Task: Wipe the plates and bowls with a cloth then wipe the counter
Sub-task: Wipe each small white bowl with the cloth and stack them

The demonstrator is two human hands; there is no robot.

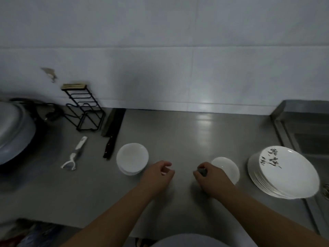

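Note:
A stack of small white bowls [132, 158] sits on the steel counter [187, 136], left of centre. My left hand [157, 176] hovers just to its right, fingers loosely curled and holding nothing. My right hand [210, 177] grips a small dark grey cloth [202, 171], mostly hidden in the fist. Behind that hand lies a small white plate [227, 166], partly covered by it. A tall stack of large white plates [284, 172] with black brushwork stands at the right, by the counter's edge.
A sink [309, 139] lies at the far right. At the back left stand a black wire rack [85, 113], a dark knife [112, 136], a white peeler [74, 154] and a wok with a metal lid [14, 132]. The tiled wall runs behind.

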